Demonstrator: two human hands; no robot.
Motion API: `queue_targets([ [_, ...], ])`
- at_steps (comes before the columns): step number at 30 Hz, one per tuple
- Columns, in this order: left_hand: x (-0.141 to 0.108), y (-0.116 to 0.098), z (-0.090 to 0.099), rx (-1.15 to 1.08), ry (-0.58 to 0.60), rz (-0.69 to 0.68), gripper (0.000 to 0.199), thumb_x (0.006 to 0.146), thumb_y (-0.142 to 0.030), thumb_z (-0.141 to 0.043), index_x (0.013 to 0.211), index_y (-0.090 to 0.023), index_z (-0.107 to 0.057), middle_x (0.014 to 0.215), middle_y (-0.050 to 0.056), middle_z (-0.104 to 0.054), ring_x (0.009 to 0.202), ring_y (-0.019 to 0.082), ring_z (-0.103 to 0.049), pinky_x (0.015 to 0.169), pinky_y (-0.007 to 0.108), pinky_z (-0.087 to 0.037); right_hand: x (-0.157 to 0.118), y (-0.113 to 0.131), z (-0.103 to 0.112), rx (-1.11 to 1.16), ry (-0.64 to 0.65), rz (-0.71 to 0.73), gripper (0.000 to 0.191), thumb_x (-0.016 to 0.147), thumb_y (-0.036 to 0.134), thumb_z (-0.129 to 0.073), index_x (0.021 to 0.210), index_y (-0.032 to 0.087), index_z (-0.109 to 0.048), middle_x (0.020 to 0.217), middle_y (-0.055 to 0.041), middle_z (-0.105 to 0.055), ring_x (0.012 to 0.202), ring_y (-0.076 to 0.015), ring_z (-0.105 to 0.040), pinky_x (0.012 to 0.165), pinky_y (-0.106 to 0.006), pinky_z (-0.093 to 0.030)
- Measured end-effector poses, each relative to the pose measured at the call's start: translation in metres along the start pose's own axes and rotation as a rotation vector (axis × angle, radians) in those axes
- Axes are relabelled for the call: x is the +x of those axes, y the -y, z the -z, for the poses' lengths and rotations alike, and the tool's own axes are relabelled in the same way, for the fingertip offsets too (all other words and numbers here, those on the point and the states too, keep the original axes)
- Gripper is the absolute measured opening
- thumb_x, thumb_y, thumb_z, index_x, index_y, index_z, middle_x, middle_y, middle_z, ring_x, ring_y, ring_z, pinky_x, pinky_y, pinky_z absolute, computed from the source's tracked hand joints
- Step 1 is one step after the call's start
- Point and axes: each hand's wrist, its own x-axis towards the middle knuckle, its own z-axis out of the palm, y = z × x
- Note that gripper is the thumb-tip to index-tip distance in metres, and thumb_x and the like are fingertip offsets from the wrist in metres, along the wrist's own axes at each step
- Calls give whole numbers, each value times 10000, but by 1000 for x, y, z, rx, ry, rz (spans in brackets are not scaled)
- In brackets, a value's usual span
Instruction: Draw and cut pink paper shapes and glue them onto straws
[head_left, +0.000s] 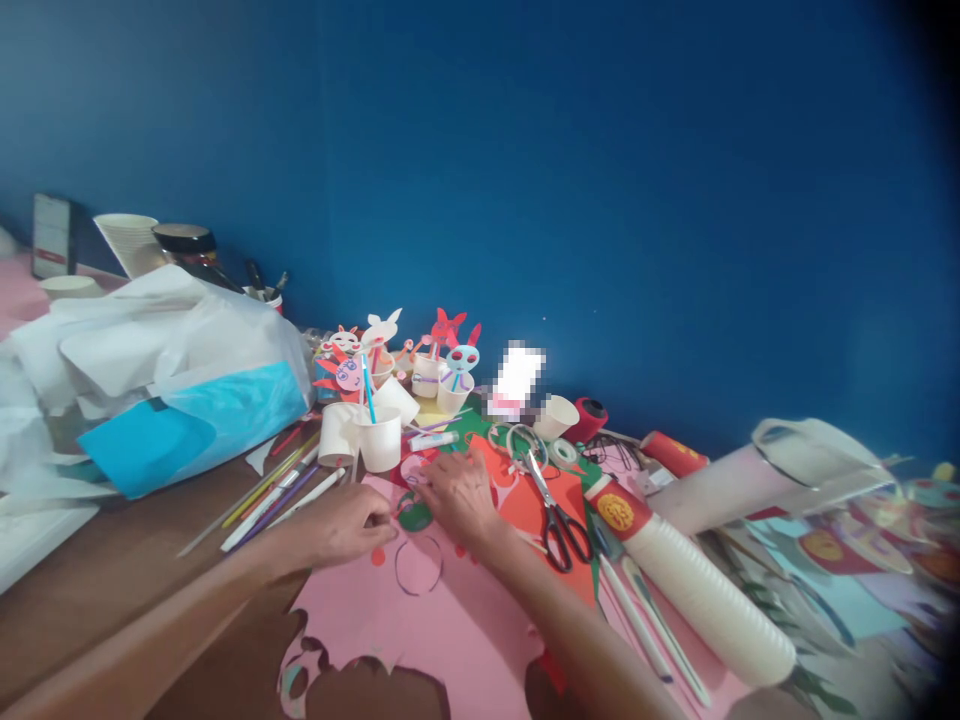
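Note:
My left hand [352, 522] is curled closed over the left side of a cut-up pink paper sheet [390, 610]. Anything between its fingertips is too small to name. Just across from it, my right hand [459, 495] lies with fingers outstretched, its tips touching a small round pink paper piece [412, 470]. A dark green paper circle [416, 513] rests between both hands, partly covered. Below it, a circle outline [418, 567] is drawn on the pink sheet. Black-handled scissors [556, 520] lie on orange paper [510, 480], right of my right hand.
White paper cups [379, 440] stand behind my hands, with paper rabbit figures [461, 360] in cups further back. Pens and straws [270, 495] lie at left beside a plastic bag [172, 350]. A long stack of cups [705, 590] and a tape roll [563, 453] are at right.

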Motion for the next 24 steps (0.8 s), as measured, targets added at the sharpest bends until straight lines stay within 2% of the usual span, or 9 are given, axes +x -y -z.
queue_targets([
  [2,1,-4,0,-109,44,45,317,707,-337,-523,435,-189,-459,451,-19,-463,417,110,-373,423,236,-192,0,-1,-2,-13,8,18,193,886,304,-504,767,243,-642,691,0,-622,701,-166,-540,803,-370,-267],
  [5,2,-9,1,-235,150,183,342,746,-426,-483,494,-194,-486,470,1,-527,375,118,-426,367,214,-261,-1,-2,-3,-14,7,4,194,885,322,-499,781,241,-641,688,2,-628,701,-167,-545,812,-376,-262],
  [8,3,-12,2,-297,193,219,367,760,-477,-475,538,-188,-519,458,2,-537,346,112,-437,342,204,-316,0,0,-4,-10,6,-28,185,861,369,-524,784,245,-638,692,3,-631,695,-173,-543,797,-371,-267],
  [11,6,-13,-1,-403,162,206,361,755,-483,-511,578,-170,-543,454,-5,-535,352,102,-457,327,180,-317,3,1,-5,-9,8,-35,187,862,317,-522,726,240,-626,666,9,-617,664,-163,-525,787,-365,-266],
  [14,10,-11,-8,-587,105,233,349,749,-484,-542,676,-145,-572,543,18,-597,373,99,-490,314,166,-305,4,-1,0,-9,1,-35,213,866,300,-512,696,217,-611,661,0,-606,664,-159,-510,799,-370,-257],
  [16,12,-10,-14,-766,65,305,360,746,-487,-557,756,-129,-591,644,53,-645,416,108,-529,328,174,-334,2,-3,8,-17,-32,-46,237,876,297,-492,687,201,-599,663,-9,-599,679,-160,-501,818,-380,-246],
  [20,14,-13,-24,-1248,59,412,363,757,-469,-580,861,-121,-599,808,94,-670,659,166,-634,467,221,-462,-10,1,28,-12,-163,-6,215,886,207,-461,711,206,-585,672,0,-587,703,-151,-498,838,-379,-233],
  [22,15,-17,-27,-1393,23,392,283,744,-406,-624,811,-134,-584,742,60,-658,681,167,-635,482,219,-466,-17,8,32,24,-171,64,154,877,209,-482,768,220,-590,715,7,-606,726,-151,-511,849,-384,-233],
  [24,15,-21,-29,-1441,-49,345,211,713,-320,-671,730,-154,-541,629,4,-614,604,149,-616,446,207,-443,-22,14,32,46,-180,96,128,870,198,-494,784,220,-586,735,14,-621,714,-142,-516,858,-386,-238],
])
